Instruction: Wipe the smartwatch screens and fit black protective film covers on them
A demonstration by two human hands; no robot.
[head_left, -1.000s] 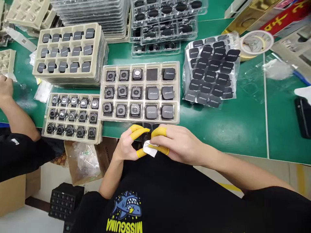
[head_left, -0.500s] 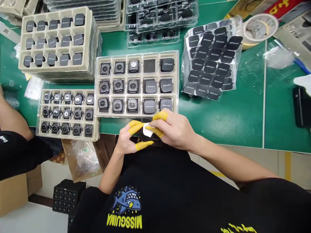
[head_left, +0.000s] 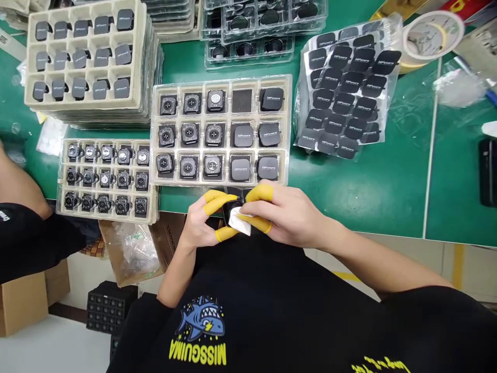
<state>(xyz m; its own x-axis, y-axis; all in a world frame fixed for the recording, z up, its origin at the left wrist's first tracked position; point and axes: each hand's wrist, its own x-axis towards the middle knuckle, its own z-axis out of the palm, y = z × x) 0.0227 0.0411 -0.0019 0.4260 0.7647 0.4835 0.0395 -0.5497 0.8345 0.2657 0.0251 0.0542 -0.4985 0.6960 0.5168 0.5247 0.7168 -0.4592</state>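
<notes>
My left hand, with yellow finger cots, grips a dark watch by its edges at the table's front edge. Between the fingers of my right hand is a white cloth, which lies against the watch and hides part of it. Just beyond both hands lies a tray with watches on the left and square covers marked HiFuture on the right. One compartment in its back row holds no watch, only a dark square base.
A smaller watch tray and a tall tray stack are at the left. Sheets of black labels and a tape roll lie at the right. Another person's arm is at the far left.
The white cloth has shifted toward my body and now spreads over the lower part of the watch. More of the dark watch shows on its left. The view has moved slightly.
</notes>
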